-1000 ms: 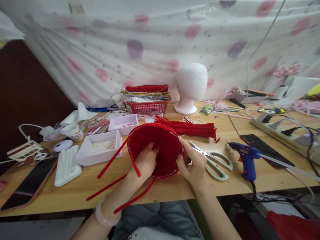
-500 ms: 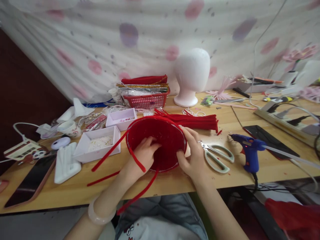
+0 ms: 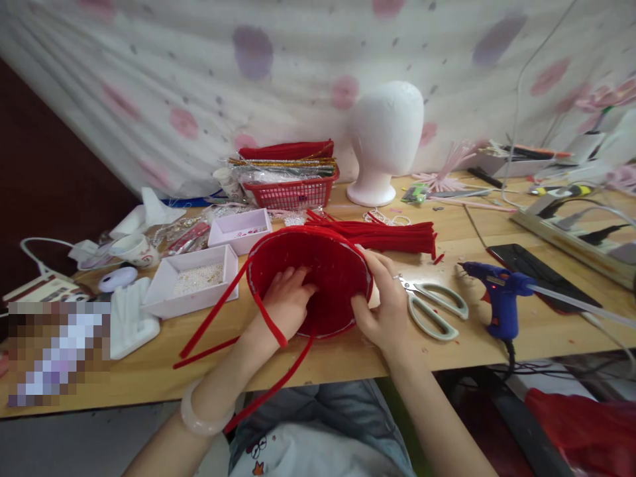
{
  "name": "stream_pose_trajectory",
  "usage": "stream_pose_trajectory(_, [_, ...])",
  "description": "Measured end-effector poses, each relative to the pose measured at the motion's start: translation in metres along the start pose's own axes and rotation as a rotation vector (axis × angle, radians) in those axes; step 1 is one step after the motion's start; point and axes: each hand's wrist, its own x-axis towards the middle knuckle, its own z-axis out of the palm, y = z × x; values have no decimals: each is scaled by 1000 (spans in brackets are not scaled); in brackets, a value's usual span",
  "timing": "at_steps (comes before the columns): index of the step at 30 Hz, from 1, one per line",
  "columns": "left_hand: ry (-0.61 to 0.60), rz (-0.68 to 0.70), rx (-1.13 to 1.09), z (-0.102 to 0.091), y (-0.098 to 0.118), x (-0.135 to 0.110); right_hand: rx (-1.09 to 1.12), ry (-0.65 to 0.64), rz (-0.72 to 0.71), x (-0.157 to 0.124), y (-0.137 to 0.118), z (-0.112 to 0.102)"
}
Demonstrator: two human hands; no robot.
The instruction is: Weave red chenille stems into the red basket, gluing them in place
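Note:
A red, fuzzy bowl-shaped piece (image 3: 338, 271) rests on the table, its opening tilted toward me and whitish marks along its rim. Several loose red pipe cleaners (image 3: 283, 381) stick out from its left and near edges. Reaching inside it, my left hand (image 3: 288, 298) lies with its fingers apart against the inner wall; some fingertips are hard to make out. My right hand (image 3: 385, 305) grips the right rim, thumb inside and fingers around the outside. Behind the piece lies a bundle of red pipe cleaners (image 3: 387, 237). Scissors (image 3: 432, 308) lie just right of my right hand.
A blue glue gun (image 3: 499, 298) stands at right beside a dark phone (image 3: 541, 278) and a power strip (image 3: 576, 228). White boxes of beads (image 3: 193, 281) and gems (image 3: 239, 232) are at left. A foam head (image 3: 385, 142) and a red basket (image 3: 291, 194) stand behind.
Both hands keep nearly the same place on the red piece. My left fingers have shifted slightly along the inner wall, and the loose pipe cleaners have swung a little left. The view has shifted slightly.

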Motion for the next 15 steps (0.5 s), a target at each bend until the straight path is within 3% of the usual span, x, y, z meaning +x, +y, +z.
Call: stream_pose_trajectory(15, [-8, 119, -100, 5, -9, -4, 13, -21, -13, 0, -1, 0])
